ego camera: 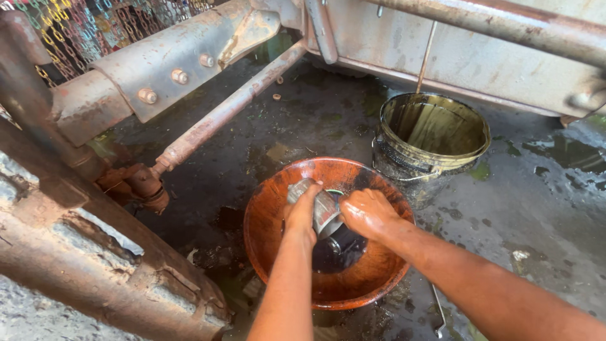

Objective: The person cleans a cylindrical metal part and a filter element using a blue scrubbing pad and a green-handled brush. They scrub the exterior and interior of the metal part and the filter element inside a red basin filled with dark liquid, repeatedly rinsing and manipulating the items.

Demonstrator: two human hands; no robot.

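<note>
Head view: hands point(303, 211) point(366, 211) half-hide metal cylinder point(322, 211), possibly bearing.

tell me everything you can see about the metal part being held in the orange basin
The metal cylindrical part looks like dull grey steel, wet and oily, lying tilted with one end toward the upper left. The left hand wraps its near side and the right hand presses on its right end. It sits inside the orange basin, above a pool of dark liquid. Finer details are hidden by the hands.

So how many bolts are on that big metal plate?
3 bolts on the grey plate, in a slanting row: lower left, middle, upper right. Others may hide behind the frame.
</note>
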